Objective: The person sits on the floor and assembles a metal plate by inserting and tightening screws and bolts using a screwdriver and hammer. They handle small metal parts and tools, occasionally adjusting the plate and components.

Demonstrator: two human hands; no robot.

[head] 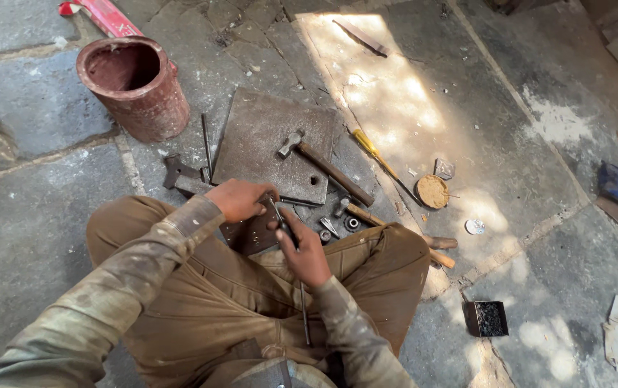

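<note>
Both grips closed on thin metal rod (289,233): left hand (237,200) pinching top, right hand (304,248) mid-shaft. Rod judged stiff, light, slippery; best held mid-shaft.

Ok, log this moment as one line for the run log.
left hand: gripping thin metal rod at its top | right hand: holding same rod lower | nearby: wooden-handled hammer on square steel plate
</note>
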